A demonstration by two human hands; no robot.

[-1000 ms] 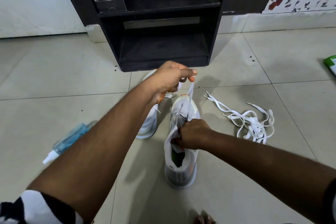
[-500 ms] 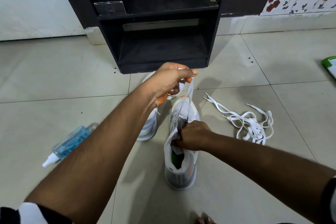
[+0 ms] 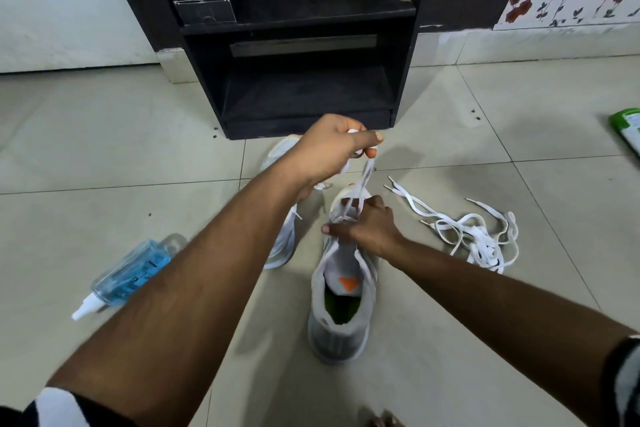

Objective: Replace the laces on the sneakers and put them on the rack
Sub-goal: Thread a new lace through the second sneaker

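Grey sneaker (image 3: 341, 308) stands upright on the tiled floor (image 3: 104, 156) at centre frame, long axis running 6 to 12 o'clock, heel toward the viewer, toe toward the black rack (image 3: 304, 55) at 12 o'clock. Green insole and orange tongue tab visible in the opening. Right hand (image 3: 367, 225) rests over the tongue area, fingers curled against the eyelets; whether it pinches the lace there cannot be told. Left hand (image 3: 332, 149) is raised above the toe, grip closed on a white lace (image 3: 363, 180) that runs taut down to the shoe. Second sneaker (image 3: 284, 218) lies just beside at 10 o'clock, mostly hidden behind the left forearm, same heading. Loose pile of white laces (image 3: 474, 236) on the floor at 3 o'clock, apart from the shoe. Blue spray bottle (image 3: 131, 274) lies on its side at 9 o'clock, nozzle toward 7. Small black box (image 3: 204, 7) on the rack's upper shelf.
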